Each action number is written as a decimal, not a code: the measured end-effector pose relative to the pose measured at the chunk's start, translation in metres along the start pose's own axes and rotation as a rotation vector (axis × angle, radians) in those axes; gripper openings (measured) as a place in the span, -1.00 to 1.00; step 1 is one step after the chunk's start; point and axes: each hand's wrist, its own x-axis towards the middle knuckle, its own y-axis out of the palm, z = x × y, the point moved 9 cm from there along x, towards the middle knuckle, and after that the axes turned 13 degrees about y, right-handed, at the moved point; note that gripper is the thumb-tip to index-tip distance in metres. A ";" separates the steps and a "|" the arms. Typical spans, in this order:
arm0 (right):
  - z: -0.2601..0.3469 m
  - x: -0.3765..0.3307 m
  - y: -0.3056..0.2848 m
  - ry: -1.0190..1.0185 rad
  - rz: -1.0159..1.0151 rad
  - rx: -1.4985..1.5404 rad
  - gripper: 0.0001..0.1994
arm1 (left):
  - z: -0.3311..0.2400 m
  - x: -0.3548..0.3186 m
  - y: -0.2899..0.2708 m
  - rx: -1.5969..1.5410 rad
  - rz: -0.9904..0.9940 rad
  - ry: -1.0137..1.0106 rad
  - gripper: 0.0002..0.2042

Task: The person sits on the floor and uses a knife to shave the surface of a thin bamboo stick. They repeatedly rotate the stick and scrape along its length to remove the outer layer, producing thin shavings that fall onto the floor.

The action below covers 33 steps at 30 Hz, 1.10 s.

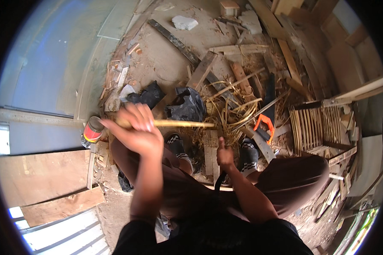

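My left hand (138, 129), blurred by motion, is closed round one end of a pale yellow stick (185, 124). The stick reaches level to the right, its far end above the pile of strips. My right hand (224, 154) is closed in front of me, between my knees, on a dark tool whose curved black handle (219, 182) comes out below the fist. The tool's working end is too unclear to make out. Close by my right hand stands a worn wooden block (209, 155), between my feet. Pale curled strips (234, 112) lie heaped just beyond it.
A handsaw with an orange handle (266, 127) leans right of the strips. Black plastic bags (186, 105) lie ahead. A red-labelled can (93, 129) stands left, near glass sheets (51, 63). Boards (204, 70) litter the floor; a slatted wooden rack (315, 127) stands right.
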 end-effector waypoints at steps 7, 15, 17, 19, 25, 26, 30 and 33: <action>0.191 -0.149 -0.131 -0.405 -0.010 0.335 -0.48 | 0.061 0.126 -0.032 -0.056 -0.047 -0.082 -0.50; 0.232 -0.162 -0.222 -0.655 -0.208 0.135 -0.60 | 0.144 0.105 -0.068 -0.062 -0.195 -0.446 -0.59; 0.246 -0.163 -0.197 -0.595 -0.116 0.233 -0.64 | 0.148 0.092 -0.062 0.016 -0.189 -0.560 -0.57; 0.267 -0.156 -0.169 -0.640 -0.056 0.296 -0.63 | 0.154 0.079 -0.045 0.054 -0.105 -0.633 -0.57; 0.293 -0.134 -0.082 -0.710 0.126 0.256 -0.64 | 0.171 0.034 -0.013 -0.021 0.079 -0.786 -0.67; 0.293 -0.138 -0.066 -0.689 0.169 0.239 -0.63 | 0.175 0.028 -0.016 -0.047 0.075 -0.798 -0.70; 0.290 -0.148 -0.024 -0.654 0.320 0.253 -0.71 | 0.179 0.018 -0.011 -0.111 0.057 -0.827 -0.64; 0.292 -0.154 -0.010 -0.687 0.345 0.211 -0.70 | 0.180 0.016 -0.011 -0.123 0.069 -0.841 -0.63</action>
